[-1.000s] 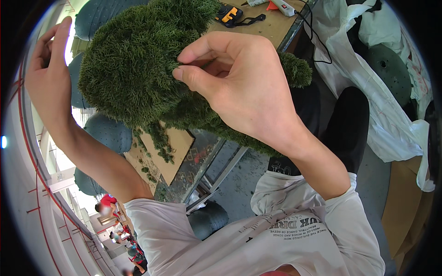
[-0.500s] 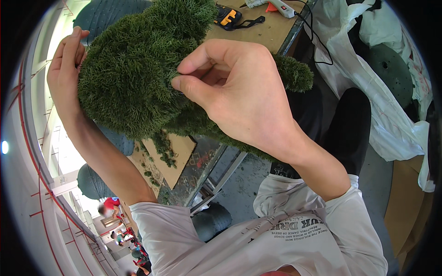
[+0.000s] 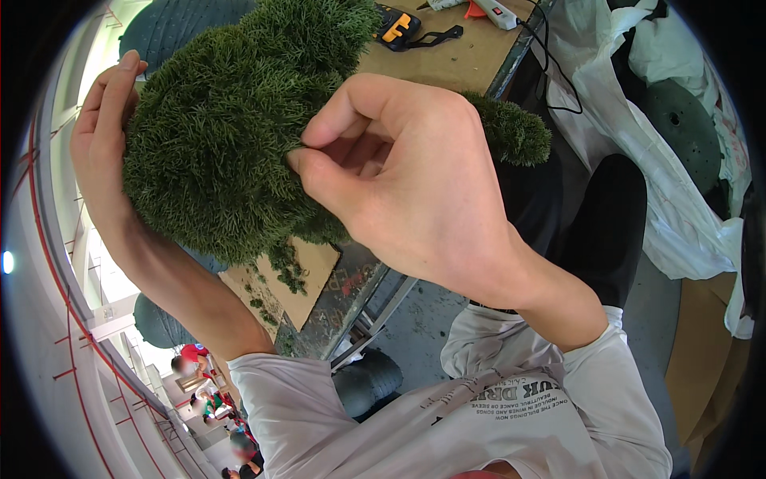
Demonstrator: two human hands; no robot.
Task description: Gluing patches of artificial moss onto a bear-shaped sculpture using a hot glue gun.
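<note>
A bushy artificial topiary (image 3: 207, 136) of dense green sprigs fills the upper left and middle, in front of me. My left hand (image 3: 104, 112) is curved against its far left side; the fingertips are bent toward the foliage and the thumb is hidden. Over the middle, my right hand (image 3: 407, 152) is closed, with thumb and forefinger pinched together at the surface of the greenery. It seems to grip a fine sprig there, though its tip is barely visible. A rounded green lobe (image 3: 515, 132) sticks out to the right behind my right wrist.
A cardboard-covered table (image 3: 447, 64) bears a black-and-orange tool (image 3: 396, 28) and a glue gun (image 3: 495, 12) with a black cord. Loose green sprigs (image 3: 283, 267) lie on a cardboard sheet (image 3: 315, 279). White sacking (image 3: 630, 184) and a perforated dark dome (image 3: 678, 136) are at right; people work at lower left.
The topiary has shifted slightly left and its lower edge has dropped. Both hands have moved a little left with it, the right still pinching at the foliage.
</note>
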